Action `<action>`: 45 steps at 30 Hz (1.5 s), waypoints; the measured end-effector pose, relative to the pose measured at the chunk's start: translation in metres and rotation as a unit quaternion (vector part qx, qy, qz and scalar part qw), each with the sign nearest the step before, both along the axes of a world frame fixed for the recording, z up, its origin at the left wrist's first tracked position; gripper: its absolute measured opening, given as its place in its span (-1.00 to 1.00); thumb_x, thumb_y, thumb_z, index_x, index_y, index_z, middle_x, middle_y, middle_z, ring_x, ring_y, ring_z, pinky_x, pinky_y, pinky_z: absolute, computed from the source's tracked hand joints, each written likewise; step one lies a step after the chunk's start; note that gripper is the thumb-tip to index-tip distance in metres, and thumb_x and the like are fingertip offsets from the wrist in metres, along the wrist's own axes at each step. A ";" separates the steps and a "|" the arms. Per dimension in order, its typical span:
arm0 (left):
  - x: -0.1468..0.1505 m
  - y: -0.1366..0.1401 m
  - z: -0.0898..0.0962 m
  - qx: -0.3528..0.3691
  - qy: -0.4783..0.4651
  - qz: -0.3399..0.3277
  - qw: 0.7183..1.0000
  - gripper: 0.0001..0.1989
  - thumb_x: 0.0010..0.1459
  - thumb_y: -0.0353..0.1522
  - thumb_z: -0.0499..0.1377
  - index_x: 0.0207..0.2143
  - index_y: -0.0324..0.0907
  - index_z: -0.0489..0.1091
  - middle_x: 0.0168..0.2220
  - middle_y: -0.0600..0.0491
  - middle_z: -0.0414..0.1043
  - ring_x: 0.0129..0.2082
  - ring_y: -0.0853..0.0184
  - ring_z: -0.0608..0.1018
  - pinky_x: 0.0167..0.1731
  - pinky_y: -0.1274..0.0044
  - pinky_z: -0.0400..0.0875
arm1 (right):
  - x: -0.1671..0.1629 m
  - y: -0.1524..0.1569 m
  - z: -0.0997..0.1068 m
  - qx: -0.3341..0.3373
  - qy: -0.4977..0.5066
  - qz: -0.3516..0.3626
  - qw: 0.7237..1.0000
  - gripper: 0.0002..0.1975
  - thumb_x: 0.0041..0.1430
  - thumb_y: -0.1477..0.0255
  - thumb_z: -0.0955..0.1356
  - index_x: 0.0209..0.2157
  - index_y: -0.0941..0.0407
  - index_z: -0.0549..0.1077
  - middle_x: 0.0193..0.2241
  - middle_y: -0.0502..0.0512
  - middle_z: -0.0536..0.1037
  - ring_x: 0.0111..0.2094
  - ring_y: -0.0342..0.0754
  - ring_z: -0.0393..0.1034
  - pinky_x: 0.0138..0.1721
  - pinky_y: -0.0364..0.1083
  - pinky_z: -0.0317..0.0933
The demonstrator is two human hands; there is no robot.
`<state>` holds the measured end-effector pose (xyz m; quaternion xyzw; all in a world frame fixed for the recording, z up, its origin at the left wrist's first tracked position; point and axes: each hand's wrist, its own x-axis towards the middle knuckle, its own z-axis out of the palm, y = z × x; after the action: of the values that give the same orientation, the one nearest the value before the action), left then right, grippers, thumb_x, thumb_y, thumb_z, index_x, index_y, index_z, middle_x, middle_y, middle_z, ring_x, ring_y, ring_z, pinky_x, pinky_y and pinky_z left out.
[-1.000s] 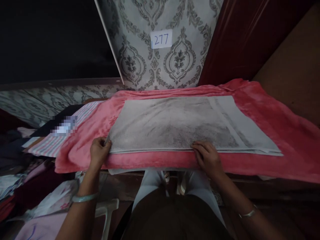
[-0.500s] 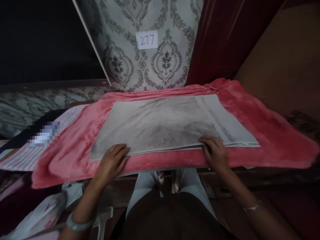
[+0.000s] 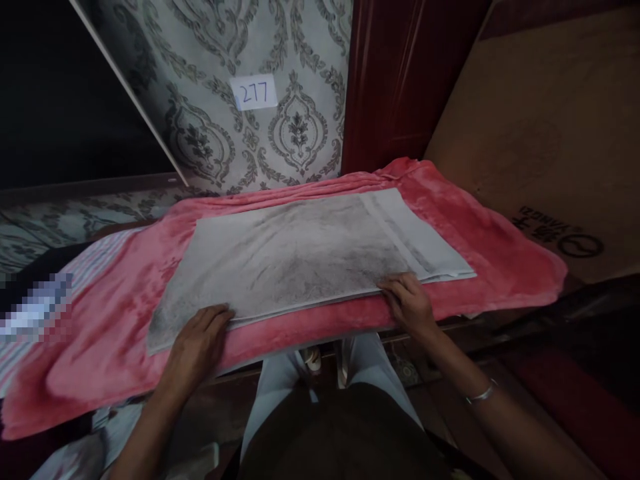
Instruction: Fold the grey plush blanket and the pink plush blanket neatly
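A folded grey-white cloth (image 3: 295, 253), shaped like a pillowcase with a paler band near its right end, lies flat on a pink plush blanket (image 3: 95, 340). Its layers show along the near edge and at the right corner. My left hand (image 3: 203, 340) has its fingers together over the near edge, towards the left corner; the thumb is hidden. Farther right, my right hand (image 3: 410, 300) pinches the same edge with bent fingers. The cloth looks mostly smooth, with darker grey patches in its middle.
A dark screen (image 3: 70, 93) stands at the back left. A paper marked 277 (image 3: 254, 92) is on the patterned wall (image 3: 200, 47). A brown cardboard box (image 3: 540, 133) stands at the right. Striped fabric (image 3: 95, 260) sticks out left of the blanket.
The view has turned to the right, so everything sits farther left and more of the box shows. Both hands stay at the cloth's near edge.
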<state>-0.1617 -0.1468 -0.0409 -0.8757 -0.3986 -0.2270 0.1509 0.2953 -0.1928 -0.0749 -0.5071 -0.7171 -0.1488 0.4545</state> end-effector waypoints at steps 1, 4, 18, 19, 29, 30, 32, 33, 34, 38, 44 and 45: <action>0.000 0.000 0.000 0.011 0.009 -0.002 1.000 -0.67 0.35 -0.38 -0.05 -0.14 -0.18 0.52 -0.11 -0.12 0.58 -0.11 0.18 0.58 -0.04 0.34 0.47 | 0.000 -0.001 0.000 0.004 -0.006 -0.001 1.000 -0.79 0.33 0.54 0.28 -0.26 0.06 0.55 -0.35 0.10 0.54 -0.27 0.01 0.41 -0.24 0.00 0.33; 0.001 -0.001 0.002 0.040 0.028 0.004 0.999 -0.70 0.35 -0.40 -0.03 -0.20 -0.19 0.51 -0.14 -0.13 0.58 -0.16 0.17 0.58 -0.11 0.35 0.48 | 0.001 -0.003 -0.003 -0.002 -0.027 -0.001 1.000 -0.81 0.35 0.53 0.28 -0.22 0.07 0.55 -0.34 0.11 0.53 -0.27 0.01 0.40 -0.25 -0.01 0.32; -0.007 0.011 0.001 0.073 0.021 -0.042 0.996 -0.76 0.33 -0.32 0.00 -0.23 -0.13 0.46 -0.24 -0.08 0.56 -0.26 0.16 0.56 -0.20 0.33 0.47 | 0.091 -0.012 0.006 0.010 -0.089 -0.109 0.990 -0.82 0.38 0.48 0.27 -0.22 0.10 0.53 -0.29 0.17 0.58 -0.20 0.05 0.44 -0.18 0.03 0.35; -0.007 0.011 0.001 0.071 0.019 -0.046 0.996 -0.77 0.33 -0.32 0.00 -0.24 -0.13 0.46 -0.24 -0.08 0.56 -0.26 0.16 0.56 -0.20 0.33 0.48 | 0.094 -0.013 0.006 0.005 -0.085 -0.112 0.990 -0.82 0.38 0.47 0.27 -0.24 0.09 0.53 -0.31 0.15 0.58 -0.22 0.04 0.44 -0.19 0.02 0.34; -0.015 0.005 0.013 -0.010 -0.047 -0.049 0.998 -0.74 0.33 -0.22 0.03 -0.26 -0.06 0.50 -0.22 -0.01 0.59 -0.23 0.22 0.61 -0.17 0.40 0.51 | 0.100 -0.018 0.012 -0.044 -0.055 -0.070 0.995 -0.75 0.37 0.37 0.26 -0.32 0.09 0.55 -0.35 0.16 0.59 -0.27 0.03 0.46 -0.19 0.02 0.36; -0.012 0.006 0.019 -0.031 -0.055 -0.041 0.997 -0.70 0.35 -0.19 0.02 -0.26 -0.06 0.50 -0.22 0.00 0.60 -0.23 0.23 0.62 -0.17 0.42 0.52 | 0.100 -0.013 0.017 -0.058 -0.055 -0.077 0.994 -0.71 0.38 0.34 0.25 -0.32 0.09 0.56 -0.36 0.17 0.59 -0.28 0.04 0.46 -0.19 0.03 0.36; 0.003 0.014 0.034 -0.063 -0.060 -0.015 0.996 -0.63 0.38 -0.15 -0.03 -0.21 -0.07 0.53 -0.20 0.02 0.61 -0.20 0.26 0.63 -0.15 0.45 0.52 | 0.095 0.005 0.028 -0.084 -0.063 -0.107 0.989 -0.63 0.40 0.27 0.20 -0.22 0.10 0.59 -0.29 0.22 0.61 -0.22 0.09 0.47 -0.10 0.08 0.36; 0.015 0.020 0.042 -0.074 -0.051 -0.006 0.996 -0.60 0.39 -0.14 -0.06 -0.14 -0.07 0.54 -0.16 0.01 0.62 -0.17 0.26 0.63 -0.12 0.46 0.53 | 0.090 0.017 0.034 -0.094 -0.074 -0.125 0.985 -0.58 0.41 0.23 0.17 -0.10 0.12 0.58 -0.18 0.26 0.62 -0.11 0.13 0.47 -0.03 0.12 0.34; 0.029 0.028 0.047 -0.074 -0.042 0.008 0.996 -0.56 0.39 -0.12 -0.07 -0.01 -0.08 0.52 -0.03 -0.01 0.60 -0.05 0.23 0.61 -0.02 0.42 0.50 | 0.084 0.028 0.038 -0.107 -0.089 -0.141 0.980 -0.53 0.41 0.20 0.14 0.05 0.14 0.53 -0.02 0.30 0.59 0.03 0.17 0.43 0.07 0.16 0.29; 0.077 0.059 0.044 -0.113 0.042 0.037 0.992 -0.41 0.37 -0.05 -0.08 0.36 -0.02 0.20 0.41 -0.03 0.13 0.39 0.07 0.22 0.30 0.13 0.17 | 0.064 0.063 0.034 -0.218 -0.156 -0.188 0.945 -0.36 0.39 0.08 0.07 0.40 0.01 0.15 0.37 0.20 0.23 0.36 0.24 0.07 0.25 0.31 0.08; 0.078 0.063 0.006 -0.179 0.077 0.139 0.971 -0.38 0.39 -0.04 -0.11 0.42 0.01 0.06 0.46 -0.01 0.00 0.45 0.02 0.06 0.33 0.00 0.00 | 0.068 0.068 0.002 -0.331 -0.174 -0.206 0.904 -0.27 0.35 -0.06 -0.01 0.43 -0.09 0.07 0.42 0.08 0.14 0.41 0.25 -0.03 0.28 0.35 0.00; 0.072 0.061 0.005 -0.178 0.074 0.152 0.969 -0.37 0.39 -0.04 -0.11 0.42 0.01 0.05 0.45 -0.01 0.00 0.45 0.02 0.05 0.34 0.00 -0.01 | 0.069 0.068 0.000 -0.329 -0.172 -0.205 0.906 -0.26 0.34 -0.06 -0.02 0.43 -0.09 0.07 0.42 0.08 0.13 0.41 0.26 -0.03 0.28 0.36 -0.01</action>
<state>-0.0894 -0.0854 -0.0363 -0.8321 -0.5485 -0.0618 0.0543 0.3646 -0.1253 -0.0749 -0.7300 -0.6728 -0.0793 0.0908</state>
